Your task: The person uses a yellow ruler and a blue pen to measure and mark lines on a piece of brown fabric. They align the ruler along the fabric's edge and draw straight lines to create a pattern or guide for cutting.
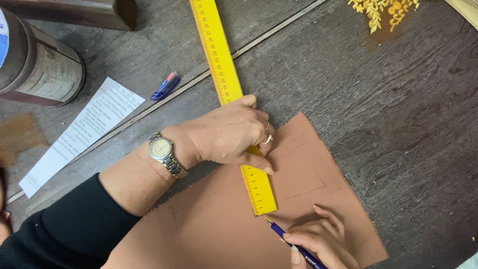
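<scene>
My left hand (234,134) presses flat on the yellow ruler (231,99), which runs lengthwise away from me over the brown cloth (308,164). My right hand (321,239) pinches a blue pen (294,244), tip at the ruler's near end.

Right hand (318,239) and pen (294,244) cut off by bottom edge; ruler (226,94) runs past top.

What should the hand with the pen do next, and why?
Probably draw the blue pen in the right hand along the long yellow ruler. Its tip sits right at the ruler's lower end, and the left hand presses the ruler flat on the brown fabric piece, which already carries faint dashed lines.
</scene>
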